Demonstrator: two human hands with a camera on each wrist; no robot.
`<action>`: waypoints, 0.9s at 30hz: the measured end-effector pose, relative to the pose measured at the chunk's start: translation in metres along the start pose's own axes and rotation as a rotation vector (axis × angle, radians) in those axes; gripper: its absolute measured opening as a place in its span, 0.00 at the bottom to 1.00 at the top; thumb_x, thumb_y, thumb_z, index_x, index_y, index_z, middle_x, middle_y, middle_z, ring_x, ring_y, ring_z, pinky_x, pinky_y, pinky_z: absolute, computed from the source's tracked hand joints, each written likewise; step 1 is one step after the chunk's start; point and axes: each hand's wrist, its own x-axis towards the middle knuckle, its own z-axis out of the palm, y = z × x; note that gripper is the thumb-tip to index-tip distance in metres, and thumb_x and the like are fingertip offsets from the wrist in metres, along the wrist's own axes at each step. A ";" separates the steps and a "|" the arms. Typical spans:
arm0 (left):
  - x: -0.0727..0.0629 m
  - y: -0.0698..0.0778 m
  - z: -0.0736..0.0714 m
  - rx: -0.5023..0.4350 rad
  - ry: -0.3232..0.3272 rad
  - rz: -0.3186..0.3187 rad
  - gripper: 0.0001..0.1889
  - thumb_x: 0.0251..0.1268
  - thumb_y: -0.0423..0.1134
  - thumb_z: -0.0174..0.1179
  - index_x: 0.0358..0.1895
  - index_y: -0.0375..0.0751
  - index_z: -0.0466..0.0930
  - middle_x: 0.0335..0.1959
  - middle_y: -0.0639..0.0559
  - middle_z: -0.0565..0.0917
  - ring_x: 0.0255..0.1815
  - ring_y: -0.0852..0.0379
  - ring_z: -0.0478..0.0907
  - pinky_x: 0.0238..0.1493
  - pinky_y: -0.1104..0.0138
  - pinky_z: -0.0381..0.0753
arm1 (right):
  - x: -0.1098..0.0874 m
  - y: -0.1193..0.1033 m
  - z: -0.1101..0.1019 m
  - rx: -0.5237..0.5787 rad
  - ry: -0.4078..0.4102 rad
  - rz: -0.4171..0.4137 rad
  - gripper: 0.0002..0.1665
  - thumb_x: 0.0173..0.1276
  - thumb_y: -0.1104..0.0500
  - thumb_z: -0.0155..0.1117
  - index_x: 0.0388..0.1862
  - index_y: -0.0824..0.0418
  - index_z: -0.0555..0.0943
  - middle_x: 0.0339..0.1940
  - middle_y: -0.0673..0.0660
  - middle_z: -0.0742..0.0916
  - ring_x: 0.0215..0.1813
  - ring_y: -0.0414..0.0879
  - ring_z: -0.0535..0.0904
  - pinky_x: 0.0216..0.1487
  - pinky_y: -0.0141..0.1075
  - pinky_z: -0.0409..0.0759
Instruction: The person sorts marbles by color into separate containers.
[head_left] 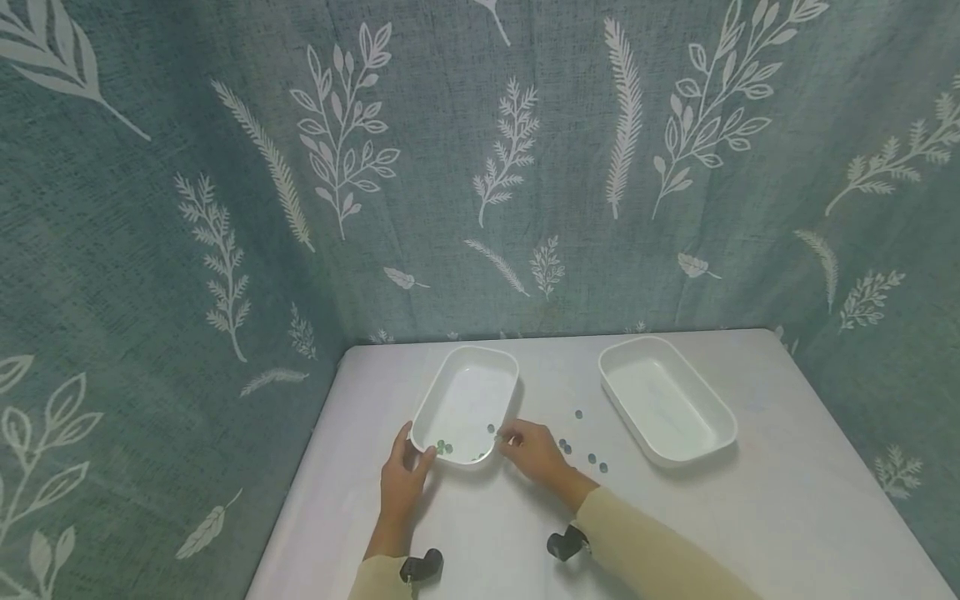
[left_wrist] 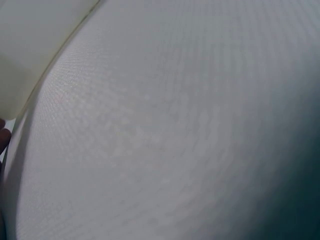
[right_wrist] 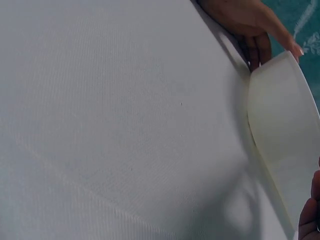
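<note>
A white dish [head_left: 467, 398] with rounded corners stands left of the table's middle. Small round grey-green pieces [head_left: 442, 447] lie along its near end, and one more piece [head_left: 491, 428] sits by its right wall. My left hand [head_left: 405, 477] grips the dish's near left corner; the right wrist view shows its thumb on the rim and its fingers against the outer wall. At the near right side, my right hand [head_left: 531, 450] has bent fingers right at the rim; I cannot tell whether they pinch the rim or a small piece.
A second white dish [head_left: 667, 400] stands on the right side of the white-covered table [head_left: 480, 550]. Between the dishes lie several loose pieces [head_left: 592, 458]. A green leaf-patterned cloth [head_left: 450, 275] hangs behind and along the sides.
</note>
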 end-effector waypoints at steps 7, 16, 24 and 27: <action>0.001 -0.002 0.001 -0.007 0.020 0.021 0.38 0.62 0.53 0.65 0.74 0.48 0.61 0.71 0.43 0.67 0.72 0.41 0.60 0.69 0.41 0.54 | -0.003 -0.008 0.003 0.041 -0.027 -0.019 0.15 0.67 0.50 0.65 0.49 0.55 0.83 0.35 0.43 0.83 0.36 0.40 0.77 0.34 0.34 0.79; 0.001 -0.003 0.002 0.012 0.007 -0.011 0.39 0.63 0.56 0.63 0.74 0.50 0.60 0.71 0.45 0.67 0.73 0.43 0.59 0.70 0.42 0.54 | -0.002 -0.005 0.012 -0.003 -0.017 -0.045 0.13 0.66 0.50 0.65 0.46 0.52 0.83 0.33 0.41 0.82 0.35 0.37 0.77 0.36 0.32 0.78; 0.000 -0.002 0.002 0.000 0.009 -0.011 0.39 0.62 0.59 0.62 0.74 0.52 0.60 0.71 0.47 0.67 0.73 0.45 0.59 0.70 0.42 0.53 | -0.002 -0.006 0.014 0.009 -0.009 -0.039 0.13 0.66 0.49 0.65 0.46 0.52 0.83 0.33 0.41 0.82 0.36 0.38 0.77 0.36 0.33 0.79; 0.000 -0.002 0.002 0.011 0.009 -0.011 0.39 0.62 0.60 0.62 0.74 0.51 0.60 0.72 0.47 0.66 0.73 0.45 0.58 0.70 0.42 0.53 | -0.003 -0.006 0.014 0.002 -0.010 -0.030 0.13 0.66 0.48 0.65 0.46 0.52 0.83 0.33 0.41 0.83 0.36 0.37 0.77 0.37 0.33 0.79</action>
